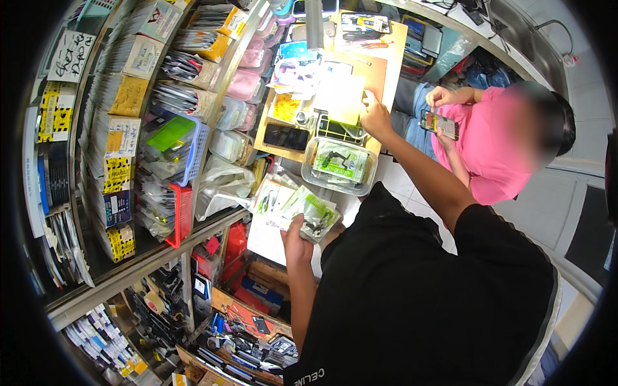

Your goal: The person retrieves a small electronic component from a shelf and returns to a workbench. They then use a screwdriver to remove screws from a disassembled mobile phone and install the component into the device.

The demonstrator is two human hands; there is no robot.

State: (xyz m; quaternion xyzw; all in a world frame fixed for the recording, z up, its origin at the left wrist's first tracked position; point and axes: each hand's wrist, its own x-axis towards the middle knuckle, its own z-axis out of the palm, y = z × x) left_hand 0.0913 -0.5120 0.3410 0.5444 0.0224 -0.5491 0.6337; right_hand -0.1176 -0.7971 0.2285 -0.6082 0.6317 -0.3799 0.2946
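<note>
packed shelving point(154, 266), left | white tiled floor point(395, 175) | metal sink point(524, 35), right | bright-lit wooden table point(393, 56)

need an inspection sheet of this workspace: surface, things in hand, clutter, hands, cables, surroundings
Surface: light-brown wooden tabletop, crowded, partly washed out by glare
Things in hand: flat green-and-white plastic packets; a similar packet lies in the clear rectangular plastic tub
Clutter: black rectangular phone-like slab on the tabletop
Hands: left hand grips packets; right hand over the tabletop, contact unclear
Cables: dark cord-like strands, upper right
Surroundings: clear and pink plastic boxes shelved leftward; person in pink shirt at right, holding a phone
</note>
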